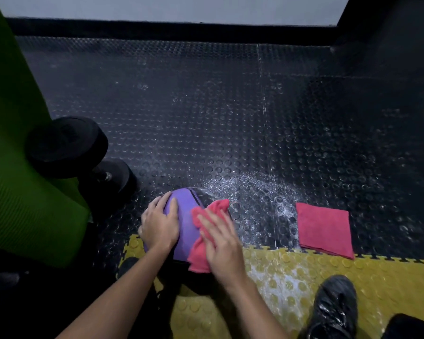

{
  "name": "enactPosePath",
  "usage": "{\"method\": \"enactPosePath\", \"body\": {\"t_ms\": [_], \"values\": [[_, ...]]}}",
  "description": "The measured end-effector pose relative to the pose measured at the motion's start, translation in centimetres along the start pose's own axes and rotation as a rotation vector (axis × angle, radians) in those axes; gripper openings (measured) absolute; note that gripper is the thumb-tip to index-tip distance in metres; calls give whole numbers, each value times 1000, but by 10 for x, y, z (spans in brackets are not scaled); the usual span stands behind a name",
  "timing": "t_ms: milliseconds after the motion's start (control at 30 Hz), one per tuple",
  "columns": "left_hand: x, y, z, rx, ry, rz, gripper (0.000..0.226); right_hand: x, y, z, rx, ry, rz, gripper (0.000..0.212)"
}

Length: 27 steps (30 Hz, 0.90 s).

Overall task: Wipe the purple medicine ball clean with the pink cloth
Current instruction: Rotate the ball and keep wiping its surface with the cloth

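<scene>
The purple medicine ball (pixel 185 216) sits on the studded floor at the seam between black and yellow tiles. My left hand (pixel 159 225) lies flat on its left side, fingers spread over the curve. A pink cloth (pixel 203 243) is draped over the ball's right side. My right hand (pixel 220 243) presses on this cloth with straight fingers. The lower part of the ball is hidden behind my hands and the cloth.
A second pink cloth (pixel 324 228), folded flat, lies on the floor to the right. Wet spatter (pixel 255 194) covers the black floor beyond the ball. A black dumbbell (pixel 78 152) and a green mat (pixel 17 167) stand at left. My black shoe (pixel 334 307) rests on the yellow tiles (pixel 389 277).
</scene>
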<state>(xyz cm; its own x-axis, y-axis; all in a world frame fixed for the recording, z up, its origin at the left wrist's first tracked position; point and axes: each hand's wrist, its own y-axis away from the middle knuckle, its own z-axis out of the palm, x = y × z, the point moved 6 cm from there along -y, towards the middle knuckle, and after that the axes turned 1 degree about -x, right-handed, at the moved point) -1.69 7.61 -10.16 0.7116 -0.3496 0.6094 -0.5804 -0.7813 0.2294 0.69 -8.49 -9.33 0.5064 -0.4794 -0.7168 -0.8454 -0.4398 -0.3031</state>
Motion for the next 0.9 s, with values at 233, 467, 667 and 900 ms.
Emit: {"method": "enactPosePath", "body": {"t_ms": [233, 467, 667, 900], "values": [[10, 7, 8, -4, -61, -17, 43, 20, -10, -11, 70, -77, 334, 34], [-1, 2, 2, -8, -5, 9, 40, -15, 9, 3, 46, 0, -54, 36], [-2, 17, 1, 45, -2, 14, 40, 72, -7, -4, -72, -289, 771, 29], [-9, 19, 1, 51, 29, 37, 40, 8, -6, -3, -35, -103, 320, 35]]}}
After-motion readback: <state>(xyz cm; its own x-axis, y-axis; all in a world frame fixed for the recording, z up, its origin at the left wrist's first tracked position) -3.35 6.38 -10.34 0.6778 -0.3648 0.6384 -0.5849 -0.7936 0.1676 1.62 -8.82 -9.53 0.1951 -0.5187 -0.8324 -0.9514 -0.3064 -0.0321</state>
